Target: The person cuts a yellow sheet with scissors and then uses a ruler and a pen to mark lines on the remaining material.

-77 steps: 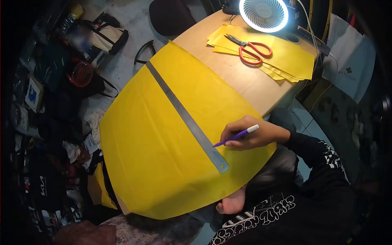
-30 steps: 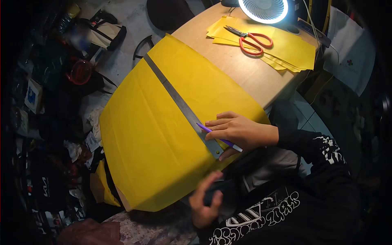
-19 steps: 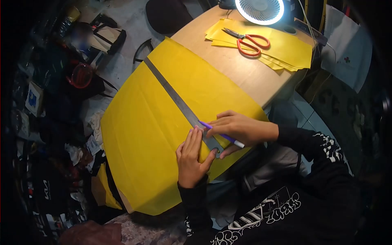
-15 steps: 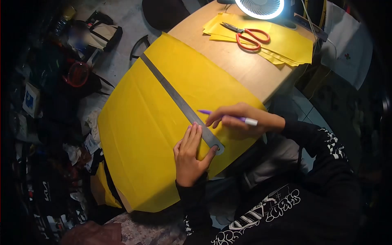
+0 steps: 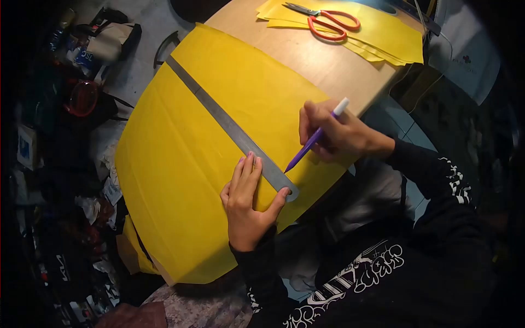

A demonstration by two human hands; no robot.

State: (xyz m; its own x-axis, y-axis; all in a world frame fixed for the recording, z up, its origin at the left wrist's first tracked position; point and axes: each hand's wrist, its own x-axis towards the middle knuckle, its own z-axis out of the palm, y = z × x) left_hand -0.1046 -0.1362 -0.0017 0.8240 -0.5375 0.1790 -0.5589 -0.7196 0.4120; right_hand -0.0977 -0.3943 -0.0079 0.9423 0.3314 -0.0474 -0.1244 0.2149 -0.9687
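Note:
A large yellow sheet (image 5: 180,164) covers much of the table. Across it lies a long metal ruler (image 5: 219,115), running from the upper left edge toward the lower right. My left hand (image 5: 246,205) rests on the sheet with its fingers spread, fingertips and thumb touching the ruler near its rounded end. My right hand (image 5: 342,131) grips a purple pen (image 5: 307,148) with a white end pointing up. The pen's tip is at the ruler's right edge, just above that rounded end; whether it touches the sheet I cannot tell.
Red-handled scissors (image 5: 328,24) lie on smaller yellow pieces (image 5: 383,35) at the far end of the wooden table (image 5: 295,52). A white bag (image 5: 470,54) is at the upper right. Clutter, including a red round object (image 5: 82,98), covers the floor at the left.
My right hand has turned the pen from nearly level to steeply tilted, its tip now beside the ruler. My left hand still presses near the ruler's end. The whole view has shifted slightly.

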